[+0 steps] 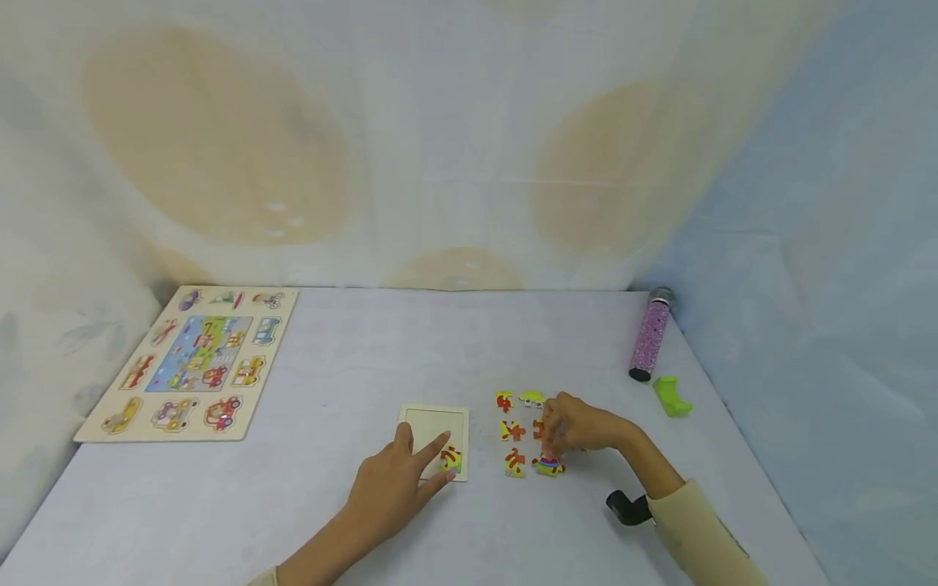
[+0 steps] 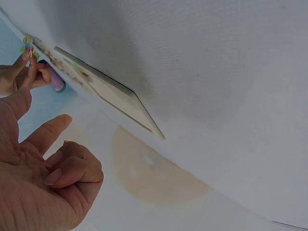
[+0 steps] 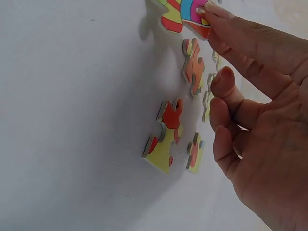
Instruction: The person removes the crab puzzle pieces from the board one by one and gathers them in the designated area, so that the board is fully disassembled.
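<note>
My right hand (image 1: 579,425) pinches a jigsaw piece (image 3: 173,12) with a rainbow-striped pattern between thumb and fingertips, raised off the table in the right wrist view. Several other red and yellow puzzle pieces (image 1: 513,430) lie in rough rows beside it. My left hand (image 1: 388,492) is at the small square wooden puzzle tray (image 1: 434,408), thumb and index finger extended over its right part and the other fingers bent. One yellow and red piece (image 1: 451,458) sits in the tray's lower right corner, between the left thumb and index finger.
A large wooden peg puzzle board (image 1: 242,423) with vehicle pictures lies at the far left. At the right are a glittery pink microphone (image 1: 650,338), a green curved block (image 1: 670,396) and a black bent object (image 1: 628,509) partly under my right forearm. Patterned cloth walls surround the table.
</note>
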Tool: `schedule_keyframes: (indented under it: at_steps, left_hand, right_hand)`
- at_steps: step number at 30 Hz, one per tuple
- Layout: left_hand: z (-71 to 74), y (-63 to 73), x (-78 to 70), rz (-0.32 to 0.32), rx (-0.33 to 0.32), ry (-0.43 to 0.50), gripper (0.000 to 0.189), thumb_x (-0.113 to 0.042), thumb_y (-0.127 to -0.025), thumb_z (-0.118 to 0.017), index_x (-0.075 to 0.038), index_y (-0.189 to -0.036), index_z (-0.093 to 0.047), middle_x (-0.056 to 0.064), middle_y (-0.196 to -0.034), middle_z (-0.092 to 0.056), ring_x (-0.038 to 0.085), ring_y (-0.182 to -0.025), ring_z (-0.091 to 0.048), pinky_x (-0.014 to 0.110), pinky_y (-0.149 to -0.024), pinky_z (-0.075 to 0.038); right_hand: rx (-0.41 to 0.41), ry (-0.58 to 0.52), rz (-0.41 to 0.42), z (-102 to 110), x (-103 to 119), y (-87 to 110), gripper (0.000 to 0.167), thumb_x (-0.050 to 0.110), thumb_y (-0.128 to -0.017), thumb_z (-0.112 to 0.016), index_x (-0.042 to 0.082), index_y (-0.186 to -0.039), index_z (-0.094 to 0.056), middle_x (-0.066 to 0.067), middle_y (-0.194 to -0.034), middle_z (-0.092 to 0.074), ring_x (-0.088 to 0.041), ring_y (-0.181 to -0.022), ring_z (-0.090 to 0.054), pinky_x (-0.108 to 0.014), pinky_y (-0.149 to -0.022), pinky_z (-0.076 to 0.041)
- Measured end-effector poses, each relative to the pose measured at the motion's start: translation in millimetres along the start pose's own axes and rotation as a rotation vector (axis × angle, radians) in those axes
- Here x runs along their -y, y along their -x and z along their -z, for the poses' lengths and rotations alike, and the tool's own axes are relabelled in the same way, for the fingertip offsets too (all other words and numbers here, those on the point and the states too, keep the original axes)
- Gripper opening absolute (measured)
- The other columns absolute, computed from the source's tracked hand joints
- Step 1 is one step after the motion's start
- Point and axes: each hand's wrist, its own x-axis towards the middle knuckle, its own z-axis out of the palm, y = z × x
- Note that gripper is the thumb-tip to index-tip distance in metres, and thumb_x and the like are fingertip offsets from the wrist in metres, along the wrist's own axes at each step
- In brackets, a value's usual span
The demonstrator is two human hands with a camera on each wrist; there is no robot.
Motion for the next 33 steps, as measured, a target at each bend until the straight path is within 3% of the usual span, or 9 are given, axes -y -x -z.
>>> schedule_keyframes:
  at_steps: [6, 20, 26, 33]
  left_hand:
    - [-2.7, 1.3, 0.4, 0.004, -0.012, 0.009, 0.052, -0.053, -0.086, -0.07, -0.031, -0.132, -0.065, 0.0, -0.086, -0.034, 0.009, -0.053, -0.029, 0.022, -0.046, -0.025]
    - [-1.6, 4.3, 7.6, -0.004, -0.018, 0.009, 0.055, -0.05, -0.084, -0.073, -0.027, -0.133, -0.065, 0.0, -0.086, -0.034, 0.008, -0.054, -0.029, 0.022, -0.046, -0.026]
    - [-4.5, -0.8, 24.2, 0.016, 0.051, -0.021, 0.071, -0.059, -0.075, -0.077, -0.029, -0.138, -0.06, 0.002, -0.09, -0.035, 0.01, -0.061, -0.034, 0.023, -0.048, -0.029]
    - [-4.3, -12.8, 50.3, 0.033, 0.126, -0.027, 0.088, -0.067, -0.065, -0.08, -0.029, -0.141, -0.057, 0.004, -0.092, -0.035, 0.013, -0.062, -0.035, 0.025, -0.048, -0.031]
  right_hand:
    - [-0.009, 0.061, 0.059, -1.4, -3.4, 1.2, 0.005, 0.01, -0.077, -0.082, 0.012, -0.075, -0.078, 0.005, -0.09, -0.054, -0.016, -0.093, -0.039, -0.034, -0.082, -0.031]
    - [-0.156, 0.225, 0.083, -9.8, 2.7, -3.4, 0.012, 0.015, -0.074, -0.086, 0.018, -0.073, -0.074, 0.006, -0.083, -0.055, -0.013, -0.088, -0.041, -0.032, -0.077, -0.032]
    - [-0.166, 0.219, 0.18, -19.1, 27.8, -15.8, 0.017, 0.02, -0.077, -0.085, 0.016, -0.092, -0.078, 0.0, -0.086, -0.059, -0.013, -0.085, -0.039, -0.03, -0.073, -0.029]
    - [-0.184, 0.207, 0.282, -36.3, 53.5, -33.8, 0.026, 0.026, -0.076, -0.086, 0.016, -0.099, -0.079, -0.004, -0.086, -0.058, -0.012, -0.082, -0.035, -0.029, -0.073, -0.028]
